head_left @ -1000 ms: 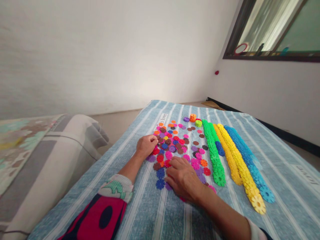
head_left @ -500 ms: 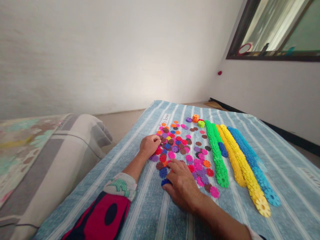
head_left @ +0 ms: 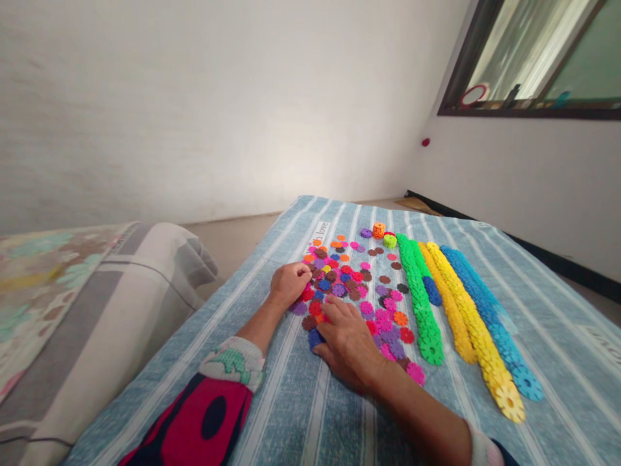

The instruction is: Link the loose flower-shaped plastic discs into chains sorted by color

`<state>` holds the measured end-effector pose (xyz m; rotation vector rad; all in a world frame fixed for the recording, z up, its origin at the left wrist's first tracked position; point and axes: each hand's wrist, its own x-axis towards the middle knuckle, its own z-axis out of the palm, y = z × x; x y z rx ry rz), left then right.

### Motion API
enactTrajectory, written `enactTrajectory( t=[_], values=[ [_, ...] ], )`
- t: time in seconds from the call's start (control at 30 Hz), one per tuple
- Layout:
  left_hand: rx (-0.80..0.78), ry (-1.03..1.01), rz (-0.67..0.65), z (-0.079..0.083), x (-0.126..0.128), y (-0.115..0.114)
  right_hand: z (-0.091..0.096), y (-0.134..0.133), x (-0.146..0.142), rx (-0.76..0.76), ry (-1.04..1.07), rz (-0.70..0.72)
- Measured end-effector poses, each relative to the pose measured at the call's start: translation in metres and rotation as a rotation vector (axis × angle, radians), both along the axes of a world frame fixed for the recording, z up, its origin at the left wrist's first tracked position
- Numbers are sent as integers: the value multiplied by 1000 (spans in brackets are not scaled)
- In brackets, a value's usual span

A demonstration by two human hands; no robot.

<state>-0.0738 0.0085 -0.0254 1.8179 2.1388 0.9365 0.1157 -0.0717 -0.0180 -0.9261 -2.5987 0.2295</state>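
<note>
While a blue disc [head_left: 314,339] is part-hidden beneath the half-spread right grip [head_left: 350,340], the left grip [head_left: 290,283] is curled; holds cannot be told

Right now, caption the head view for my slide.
Left hand and right hand at scattered colorful discs, green rows alongside, on striped cloth.

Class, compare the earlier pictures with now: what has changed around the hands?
The right hand has moved slightly forward and left; the two dark-blue discs beside it, separate earlier, now appear bunched together. Whether it grips them is unclear. The left hand and green rows stayed put.
</note>
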Motion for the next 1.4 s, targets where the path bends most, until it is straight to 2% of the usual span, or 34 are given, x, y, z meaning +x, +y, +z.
enactTrajectory(
  t=[0.17,0.37,0.6,0.7,0.8,0.93,1.03,1.1,1.2,1.4],
  values=[
    [6,5,-13,0,0,0,-3,2,-2,-65,22,8],
    [-12,24,-13,3,-1,0,-2,3,-4,-111,145,4],
    [-31,78,-31,8,-8,7,-7,-1,-11,-4,173,75],
    [-58,80,-13,10,-9,8,0,4,-5,36,145,73],
    [-57,91,-11,11,-10,9,18,21,25,28,124,-52],
    [-64,95,3,10,-11,10,34,59,104,41,162,-315],
    [-59,88,7,9,-12,10,33,85,164,38,145,-506],
    [-52,81,6,9,-12,10,27,96,191,16,112,-578],
    [-52,78,22,11,-11,10,16,102,207,-13,65,-627],
    [-60,95,20,12,-10,10,3,105,201,-48,0,-649]
  ],
)
